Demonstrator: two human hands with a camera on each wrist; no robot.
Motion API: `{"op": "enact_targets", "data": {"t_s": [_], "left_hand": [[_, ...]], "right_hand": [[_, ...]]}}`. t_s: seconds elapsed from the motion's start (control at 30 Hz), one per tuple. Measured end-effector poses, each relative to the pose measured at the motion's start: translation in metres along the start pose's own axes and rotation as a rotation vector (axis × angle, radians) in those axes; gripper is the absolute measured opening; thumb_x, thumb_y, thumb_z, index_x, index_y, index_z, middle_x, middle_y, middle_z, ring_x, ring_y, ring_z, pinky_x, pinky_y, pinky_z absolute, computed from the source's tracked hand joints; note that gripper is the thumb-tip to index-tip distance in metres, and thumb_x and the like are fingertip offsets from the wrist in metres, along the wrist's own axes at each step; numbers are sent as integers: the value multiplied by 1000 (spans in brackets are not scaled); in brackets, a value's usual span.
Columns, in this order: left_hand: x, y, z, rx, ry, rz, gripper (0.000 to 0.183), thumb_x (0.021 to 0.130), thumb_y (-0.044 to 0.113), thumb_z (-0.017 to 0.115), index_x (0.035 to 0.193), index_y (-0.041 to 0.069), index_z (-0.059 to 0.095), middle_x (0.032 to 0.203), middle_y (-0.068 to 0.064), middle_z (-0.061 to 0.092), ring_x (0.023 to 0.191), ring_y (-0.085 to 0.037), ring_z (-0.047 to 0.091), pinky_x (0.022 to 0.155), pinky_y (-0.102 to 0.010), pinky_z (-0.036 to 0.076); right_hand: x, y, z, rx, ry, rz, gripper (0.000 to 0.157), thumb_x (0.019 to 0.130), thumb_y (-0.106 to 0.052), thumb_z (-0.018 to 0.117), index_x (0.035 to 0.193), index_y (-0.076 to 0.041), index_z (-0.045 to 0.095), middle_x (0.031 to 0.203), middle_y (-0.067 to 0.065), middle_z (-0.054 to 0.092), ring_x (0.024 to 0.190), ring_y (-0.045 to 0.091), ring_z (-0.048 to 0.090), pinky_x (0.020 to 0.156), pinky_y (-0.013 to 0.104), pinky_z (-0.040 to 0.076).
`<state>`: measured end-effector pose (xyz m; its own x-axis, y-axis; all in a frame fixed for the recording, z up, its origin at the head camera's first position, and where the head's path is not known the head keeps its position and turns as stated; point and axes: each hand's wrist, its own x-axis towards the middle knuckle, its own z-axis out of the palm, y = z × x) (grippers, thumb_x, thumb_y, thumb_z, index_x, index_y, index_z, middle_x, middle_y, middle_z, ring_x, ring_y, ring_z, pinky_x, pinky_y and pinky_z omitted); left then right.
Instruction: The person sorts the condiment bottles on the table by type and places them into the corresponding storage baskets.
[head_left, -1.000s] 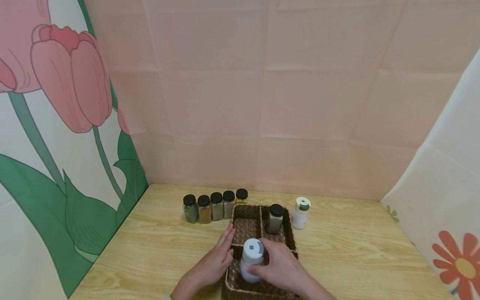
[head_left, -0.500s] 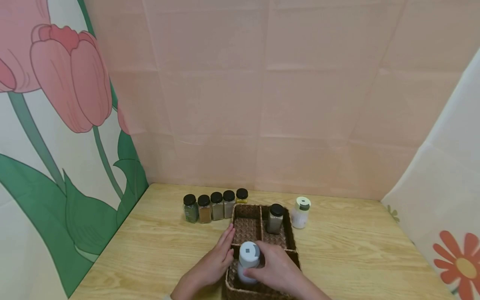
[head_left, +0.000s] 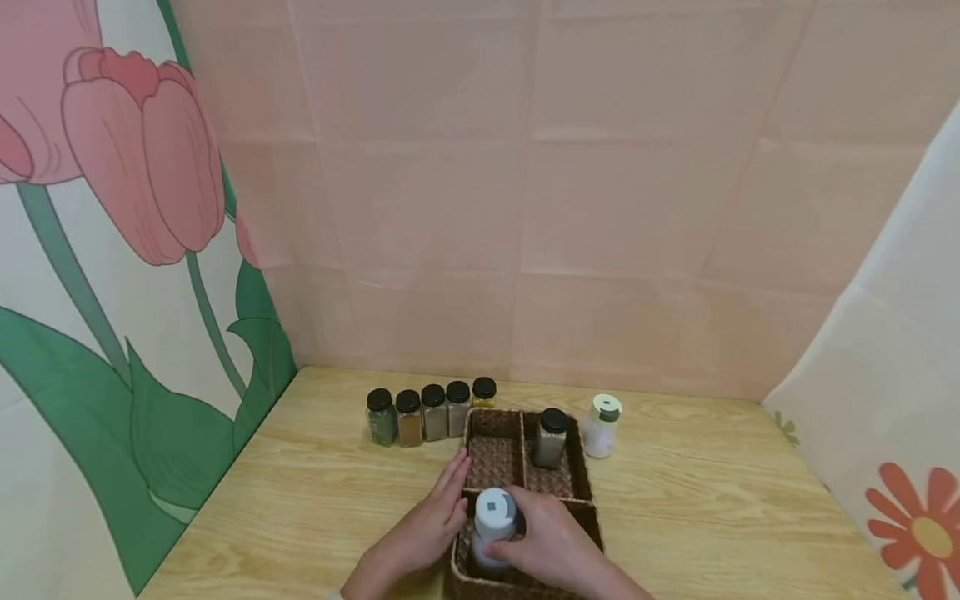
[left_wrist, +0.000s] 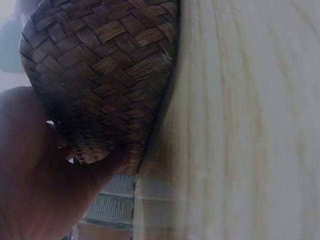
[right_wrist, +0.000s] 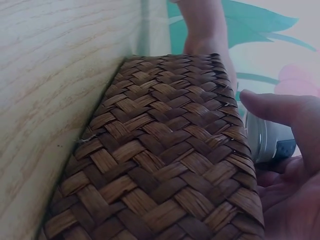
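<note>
In the head view my right hand (head_left: 551, 542) grips a white-capped seasoning bottle (head_left: 495, 512) between thumb and fingers. The bottle is upright inside the front compartment of a brown woven basket (head_left: 491, 462); its base is partly hidden. My left hand (head_left: 427, 525) rests along the basket's left side with straight fingers. From the left wrist, the left thumb (left_wrist: 107, 165) lies against the woven outer wall (left_wrist: 110, 65). The right wrist view catches the bottle (right_wrist: 267, 137) past the basket's wall, with the right hand around it. A black-capped spice jar (head_left: 551, 442) stands in the back right compartment.
Several black-capped spice jars (head_left: 433, 414) stand in a row behind the basket, to its left. Another bottle (head_left: 602, 427) with a pale cap stands just right of the basket. Cloth backdrops (head_left: 525, 208) rise behind and beside the wooden table (head_left: 697, 500).
My right hand has shifted the bottle slightly left and toward me within the front compartment. The left hand, the basket and the jars have stayed where they were.
</note>
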<state>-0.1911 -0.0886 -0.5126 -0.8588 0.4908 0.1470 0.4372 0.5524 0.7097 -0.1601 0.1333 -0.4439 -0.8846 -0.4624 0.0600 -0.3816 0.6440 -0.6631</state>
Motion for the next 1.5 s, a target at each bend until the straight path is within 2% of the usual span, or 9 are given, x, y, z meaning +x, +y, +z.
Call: {"op": "enact_targets", "data": {"t_s": [0.17,0.37,1.03,1.5], "left_hand": [[0,0,0,0,-1,-1,59,111,26,33,164,11,11,171,-6,3,152,-31,25,118,-53,31],[0,1,0,3,-1,-1,59,111,26,33,164,10,12,171,-6,3,151,-31,25,118,-53,31],[1,-2,0,14,-9,7,59,112,32,30,164,11,12,171,-7,3,152,-30,23,119,-52,31],[0,-1,-1,22,-9,3,59,112,31,30,164,9,13,171,-7,3,152,-29,24,119,-51,31]], "right_hand": [[1,2,2,11,-6,-1,63,77,-48,86,123,-10,67,106,-2,73,91,13,68,73,31,57],[2,3,4,29,-10,-3,58,77,-45,87,120,-12,68,105,-3,72,91,12,68,73,31,57],[3,10,11,39,-16,-22,60,77,-44,87,124,-12,67,110,-1,72,97,13,68,77,31,57],[6,13,15,28,-19,4,62,76,-43,88,124,-10,67,111,0,72,98,14,68,79,34,57]]}}
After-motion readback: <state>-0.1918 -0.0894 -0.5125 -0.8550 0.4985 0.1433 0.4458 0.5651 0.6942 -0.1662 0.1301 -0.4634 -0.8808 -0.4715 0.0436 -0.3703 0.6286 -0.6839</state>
